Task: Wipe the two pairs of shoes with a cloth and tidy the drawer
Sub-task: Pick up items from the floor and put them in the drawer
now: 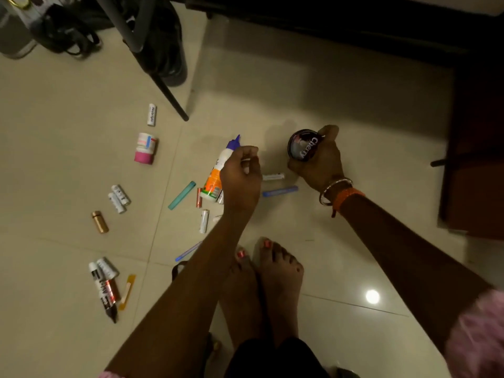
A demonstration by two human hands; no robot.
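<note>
Grasping a round polish tin point(303, 145), the right grip point(319, 162) hovers; left grip point(241, 175) curled, empty.

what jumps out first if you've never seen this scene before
The right hand grips a round dark polish tin marked Cherry, held above the pale tiled floor. The left hand, fingers curled, hovers over a white glue bottle with a blue cap, with batteries, markers and small tubes scattered on the floor to its left.
</note>
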